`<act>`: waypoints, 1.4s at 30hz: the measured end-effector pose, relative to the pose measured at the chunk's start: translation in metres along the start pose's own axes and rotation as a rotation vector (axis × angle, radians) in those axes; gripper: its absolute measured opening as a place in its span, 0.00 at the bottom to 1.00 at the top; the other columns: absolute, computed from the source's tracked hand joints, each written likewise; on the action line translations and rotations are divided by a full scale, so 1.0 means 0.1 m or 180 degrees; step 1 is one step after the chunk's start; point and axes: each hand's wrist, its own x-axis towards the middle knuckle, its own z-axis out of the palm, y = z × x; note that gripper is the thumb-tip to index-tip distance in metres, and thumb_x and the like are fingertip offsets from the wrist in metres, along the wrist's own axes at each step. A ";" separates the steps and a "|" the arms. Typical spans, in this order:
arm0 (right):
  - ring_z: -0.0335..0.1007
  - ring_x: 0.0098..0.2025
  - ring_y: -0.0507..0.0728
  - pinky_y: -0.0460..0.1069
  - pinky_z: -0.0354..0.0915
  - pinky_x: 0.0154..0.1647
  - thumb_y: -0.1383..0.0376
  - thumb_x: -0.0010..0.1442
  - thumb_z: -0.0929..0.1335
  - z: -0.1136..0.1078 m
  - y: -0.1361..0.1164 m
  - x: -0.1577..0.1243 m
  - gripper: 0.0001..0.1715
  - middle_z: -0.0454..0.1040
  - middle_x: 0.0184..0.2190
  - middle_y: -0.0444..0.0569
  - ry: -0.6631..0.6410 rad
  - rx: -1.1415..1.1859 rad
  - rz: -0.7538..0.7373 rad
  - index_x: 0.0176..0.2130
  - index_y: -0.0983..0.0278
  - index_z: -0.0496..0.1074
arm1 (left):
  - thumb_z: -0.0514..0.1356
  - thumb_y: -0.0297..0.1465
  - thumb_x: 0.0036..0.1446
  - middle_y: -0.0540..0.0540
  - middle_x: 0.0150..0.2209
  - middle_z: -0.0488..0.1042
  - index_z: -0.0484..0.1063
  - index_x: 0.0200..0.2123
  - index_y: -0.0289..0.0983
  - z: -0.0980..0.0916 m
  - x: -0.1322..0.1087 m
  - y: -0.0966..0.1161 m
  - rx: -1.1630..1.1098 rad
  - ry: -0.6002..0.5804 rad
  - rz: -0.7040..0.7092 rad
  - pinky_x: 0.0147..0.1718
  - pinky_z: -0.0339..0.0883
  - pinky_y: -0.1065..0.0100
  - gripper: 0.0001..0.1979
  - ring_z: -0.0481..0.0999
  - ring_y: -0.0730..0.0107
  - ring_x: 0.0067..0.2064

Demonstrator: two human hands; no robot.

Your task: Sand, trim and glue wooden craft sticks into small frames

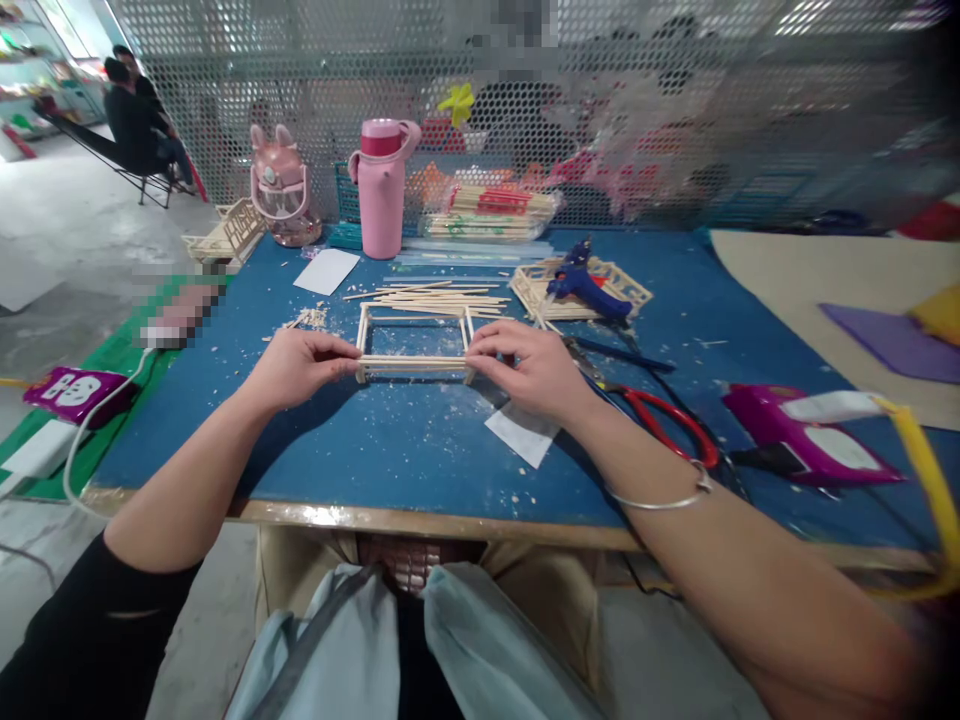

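A small open frame of thin wooden sticks (412, 362) stands on the blue tabletop in front of me. My left hand (304, 365) pinches its near left corner between thumb and fingers. At the near right corner, my right hand (529, 365) grips it the same way. Just behind the frame lies a pile of loose wooden sticks (442, 297). Small wood scraps (311, 318) are heaped beyond my left hand. A blue glue gun (589, 285) rests on another stick structure (634, 280), beyond my right hand.
Red-handled pliers (667, 420) and a purple power strip (810, 435) with a yellow cable lie right. A pink bottle (382, 195), a clear pink cup (285, 195) and bagged sticks (495, 210) line the back. A white paper (523, 432) sits near my right wrist. Metal mesh (300, 60) rises behind.
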 end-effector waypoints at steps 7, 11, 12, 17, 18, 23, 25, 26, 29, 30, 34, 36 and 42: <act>0.69 0.33 0.53 0.49 0.64 0.35 0.66 0.55 0.66 -0.01 -0.01 0.01 0.07 0.74 0.31 0.47 -0.0016 -0.0045 -0.0052 0.27 0.62 0.73 | 0.62 0.36 0.45 0.46 0.27 0.79 0.79 0.33 0.35 0.02 -0.02 0.04 0.0179 0.0140 0.0001 0.26 0.67 0.70 0.13 0.73 0.71 0.26; 0.69 0.33 0.53 0.49 0.64 0.36 0.67 0.56 0.66 -0.01 0.00 0.01 0.08 0.73 0.31 0.48 -0.0027 -0.0063 -0.0119 0.28 0.64 0.74 | 0.61 0.38 0.46 0.44 0.27 0.79 0.78 0.31 0.35 0.05 -0.04 0.08 0.0270 0.0246 0.0040 0.27 0.67 0.69 0.13 0.74 0.68 0.27; 0.69 0.33 0.53 0.49 0.64 0.36 0.67 0.56 0.66 -0.01 0.00 0.01 0.08 0.73 0.31 0.48 -0.0041 -0.0057 -0.0123 0.28 0.64 0.74 | 0.61 0.39 0.47 0.45 0.27 0.79 0.78 0.30 0.35 0.06 -0.05 0.08 0.0323 0.0270 0.0062 0.27 0.67 0.69 0.13 0.74 0.68 0.27; 0.70 0.35 0.52 0.48 0.64 0.38 0.66 0.56 0.66 -0.04 0.05 0.00 0.07 0.74 0.33 0.48 -0.0151 0.0058 -0.0096 0.30 0.64 0.75 | 0.60 0.40 0.47 0.48 0.27 0.79 0.78 0.29 0.38 0.06 -0.05 0.10 0.0521 0.0330 0.0000 0.27 0.65 0.71 0.13 0.74 0.69 0.27; 0.70 0.36 0.52 0.48 0.64 0.39 0.66 0.56 0.67 -0.06 0.06 -0.01 0.07 0.74 0.34 0.48 -0.0203 0.0083 -0.0108 0.30 0.63 0.75 | 0.60 0.41 0.47 0.48 0.26 0.79 0.78 0.29 0.38 0.06 -0.05 0.10 0.0557 0.0336 -0.0020 0.27 0.64 0.71 0.13 0.74 0.69 0.27; 0.71 0.39 0.52 0.49 0.64 0.43 0.67 0.56 0.66 -0.15 0.09 -0.01 0.08 0.74 0.38 0.49 -0.0474 0.0226 -0.0220 0.33 0.64 0.76 | 0.59 0.43 0.46 0.48 0.25 0.78 0.79 0.31 0.38 0.06 -0.06 0.10 0.0670 0.0330 -0.0151 0.23 0.60 0.71 0.16 0.71 0.69 0.25; 0.71 0.40 0.52 0.49 0.64 0.43 0.68 0.57 0.65 -0.15 0.09 -0.01 0.09 0.75 0.37 0.50 -0.0427 0.0291 -0.0193 0.32 0.64 0.75 | 0.59 0.44 0.45 0.47 0.25 0.78 0.79 0.31 0.38 0.06 -0.06 0.11 0.0672 0.0340 -0.0191 0.23 0.60 0.71 0.17 0.71 0.69 0.25; 0.71 0.39 0.52 0.49 0.65 0.43 0.68 0.57 0.64 -0.14 0.09 -0.01 0.09 0.75 0.36 0.49 -0.0370 0.0320 -0.0167 0.31 0.64 0.75 | 0.59 0.44 0.45 0.47 0.25 0.78 0.79 0.31 0.38 0.06 -0.06 0.11 0.0675 0.0341 -0.0214 0.23 0.60 0.71 0.17 0.71 0.68 0.25; 0.71 0.37 0.52 0.49 0.65 0.41 0.68 0.57 0.65 -0.09 0.09 -0.02 0.08 0.76 0.33 0.48 -0.0182 0.0341 -0.0096 0.29 0.64 0.74 | 0.59 0.44 0.44 0.47 0.25 0.78 0.79 0.30 0.38 0.06 -0.06 0.13 0.0670 0.0336 -0.0275 0.23 0.60 0.71 0.18 0.71 0.68 0.25; 0.71 0.37 0.52 0.49 0.65 0.41 0.68 0.56 0.65 -0.08 0.08 -0.02 0.08 0.75 0.32 0.48 -0.0142 0.0324 -0.0095 0.29 0.64 0.73 | 0.59 0.44 0.44 0.47 0.25 0.78 0.79 0.30 0.38 0.06 -0.06 0.14 0.0663 0.0332 -0.0279 0.24 0.60 0.71 0.18 0.71 0.68 0.25; 0.70 0.37 0.53 0.49 0.64 0.42 0.70 0.56 0.64 -0.06 0.05 -0.02 0.08 0.75 0.33 0.49 -0.0145 0.0237 -0.0037 0.29 0.65 0.72 | 0.59 0.45 0.43 0.47 0.25 0.78 0.78 0.31 0.37 0.06 -0.07 0.15 0.0651 0.0337 -0.0288 0.24 0.60 0.71 0.19 0.70 0.69 0.25; 0.70 0.36 0.52 0.48 0.64 0.41 0.71 0.56 0.63 -0.06 0.03 -0.01 0.09 0.75 0.32 0.49 -0.0146 0.0205 0.0061 0.28 0.65 0.72 | 0.59 0.45 0.43 0.47 0.25 0.78 0.78 0.31 0.37 0.06 -0.07 0.15 0.0651 0.0336 -0.0301 0.24 0.60 0.71 0.19 0.70 0.69 0.25; 0.70 0.36 0.54 0.48 0.63 0.41 0.71 0.56 0.62 -0.05 -0.01 0.00 0.10 0.75 0.32 0.51 -0.0214 -0.0198 -0.0019 0.28 0.66 0.72 | 0.59 0.45 0.43 0.47 0.25 0.78 0.78 0.30 0.36 0.06 -0.06 0.15 0.0667 0.0349 -0.0278 0.24 0.60 0.71 0.19 0.70 0.69 0.25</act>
